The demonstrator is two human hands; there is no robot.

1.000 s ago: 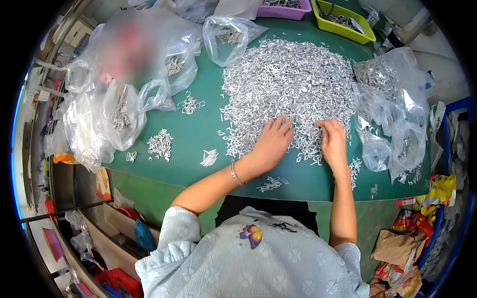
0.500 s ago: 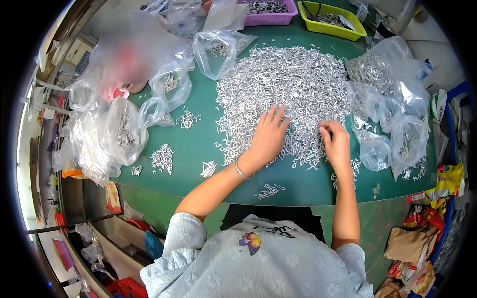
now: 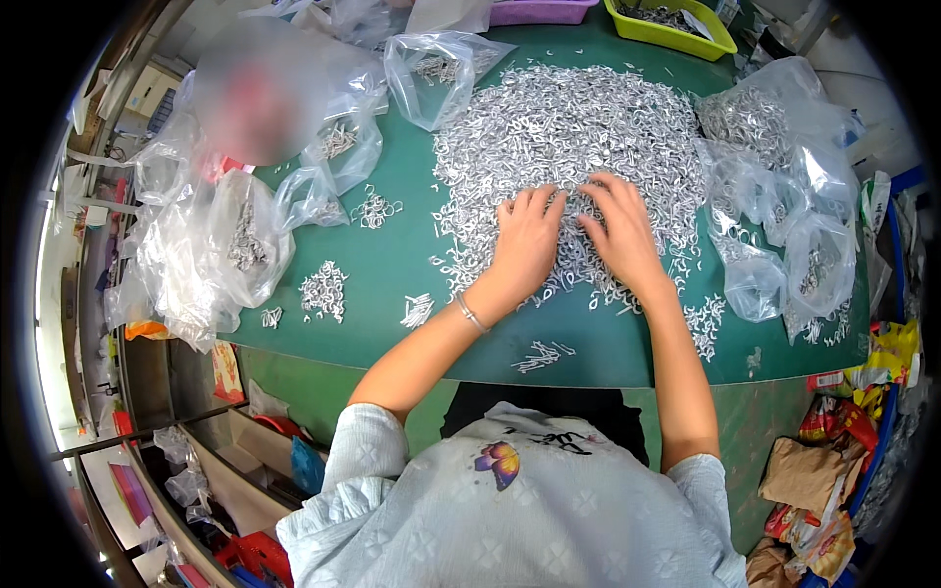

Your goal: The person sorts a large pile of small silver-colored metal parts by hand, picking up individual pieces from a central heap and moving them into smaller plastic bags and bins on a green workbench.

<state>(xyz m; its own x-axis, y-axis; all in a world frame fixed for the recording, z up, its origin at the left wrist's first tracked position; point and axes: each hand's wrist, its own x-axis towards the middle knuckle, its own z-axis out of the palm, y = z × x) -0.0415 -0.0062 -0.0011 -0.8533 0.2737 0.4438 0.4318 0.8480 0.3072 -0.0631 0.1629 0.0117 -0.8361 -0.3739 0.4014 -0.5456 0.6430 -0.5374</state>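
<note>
A broad pile of small silver metal hooks or loops [image 3: 578, 118] covers the middle of the green table. My left hand [image 3: 527, 235] lies on its near part, fingers stretched forward and touching the pieces; a silver bangle circles that wrist. Close on its right, my right hand [image 3: 624, 233] rests on the pile too, with fingers spread and thumb pointing toward the left hand. Neither visibly grips a piece, though the fingertips are partly lost among the metal. A small heap of similar pieces [image 3: 704, 326] lies beside my right forearm, and some thin pins [image 3: 542, 357] lie between my forearms.
Clear plastic bags of metal parts crowd the table's left [image 3: 240, 245] and right [image 3: 814, 235] sides. Smaller heaps [image 3: 323, 292] lie at left, with pins [image 3: 417, 311] nearer me. A yellow-green basket [image 3: 676, 37] and a purple tray [image 3: 542, 12] stand at the back.
My right hand has moved left from the pile's right edge, and its fingers have spread. The left hand stays on the near part of the pile. The whole view has shifted slightly.
</note>
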